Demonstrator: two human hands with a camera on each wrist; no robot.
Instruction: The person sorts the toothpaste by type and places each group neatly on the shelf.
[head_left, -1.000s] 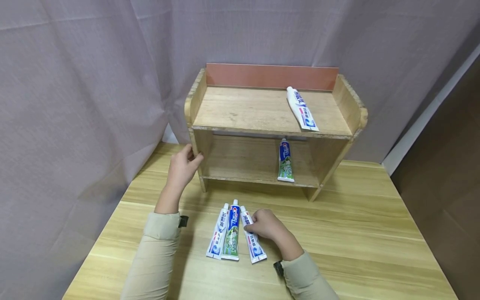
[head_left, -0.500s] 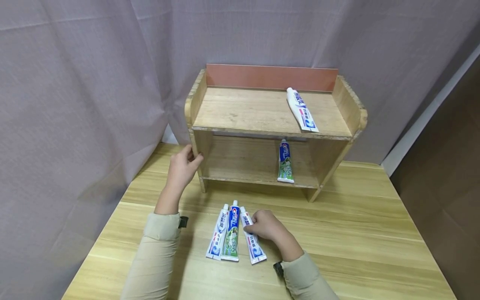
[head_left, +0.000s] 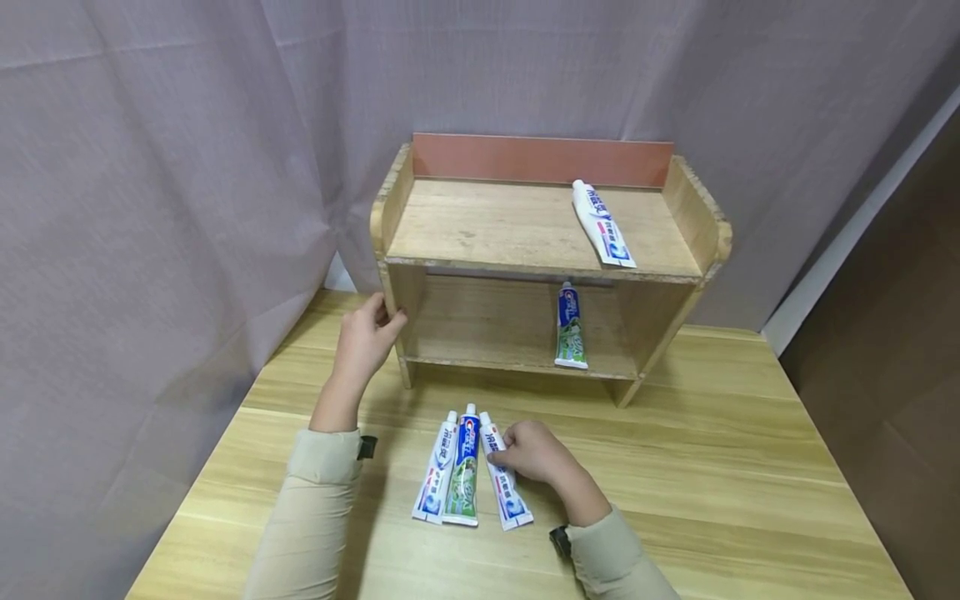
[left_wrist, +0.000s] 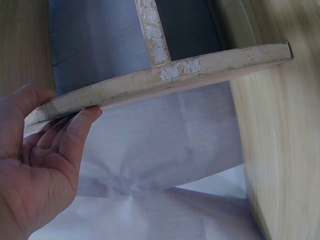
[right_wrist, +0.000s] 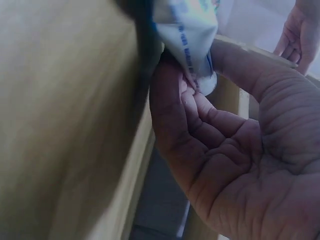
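Head view: the right hand (head_left: pixel 534 452) pinches a white toothpaste tube (head_left: pixel 507 493) at lower centre.
The tube lies on the desk (head_left: pixel 750 442), just right of a blue-green tube (head_left: pixel 462 475) and a second white tube (head_left: pixel 436 475); at centre left, the left hand (head_left: pixel 366 333) pinches the side of a wooden shelf (head_left: pixel 480 221) holding two more tubes (head_left: pixel 602 227).

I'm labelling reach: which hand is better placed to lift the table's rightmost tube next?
Probably the right hand: it pinches that tube, while the left hand grips the shelf by one side.
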